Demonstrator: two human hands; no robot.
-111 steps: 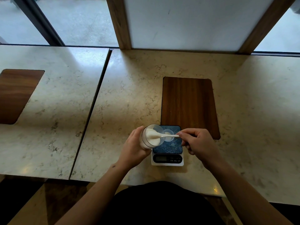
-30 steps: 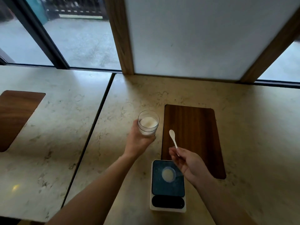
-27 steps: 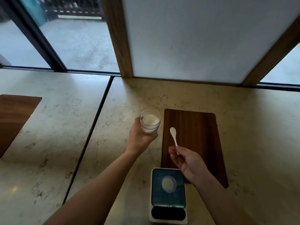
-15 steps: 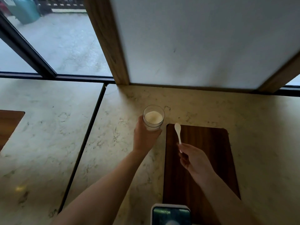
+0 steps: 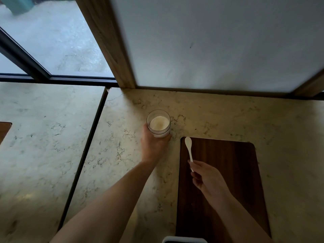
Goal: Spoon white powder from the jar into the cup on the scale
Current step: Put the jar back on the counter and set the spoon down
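Observation:
A clear glass jar (image 5: 158,124) with white powder in it stands upright on the marble counter (image 5: 122,146), far from me. My left hand (image 5: 152,144) wraps around its near side. My right hand (image 5: 208,179) pinches the handle of a small white spoon (image 5: 189,148), whose bowl points away from me over the far left corner of a dark wooden inlay (image 5: 220,172). The spoon bowl looks empty. Only the top edge of the scale (image 5: 185,240) shows at the bottom of the frame; the cup on it is out of view.
A white wall panel (image 5: 210,41) in a wooden frame rises at the counter's back edge. A dark seam (image 5: 85,155) separates this slab from another marble slab on the left. Window glass lies at the upper left.
My left hand carried the jar away from the scale and toward the back of the counter. My right hand followed with the spoon. The view tilted up, so the scale and cup slid out of frame.

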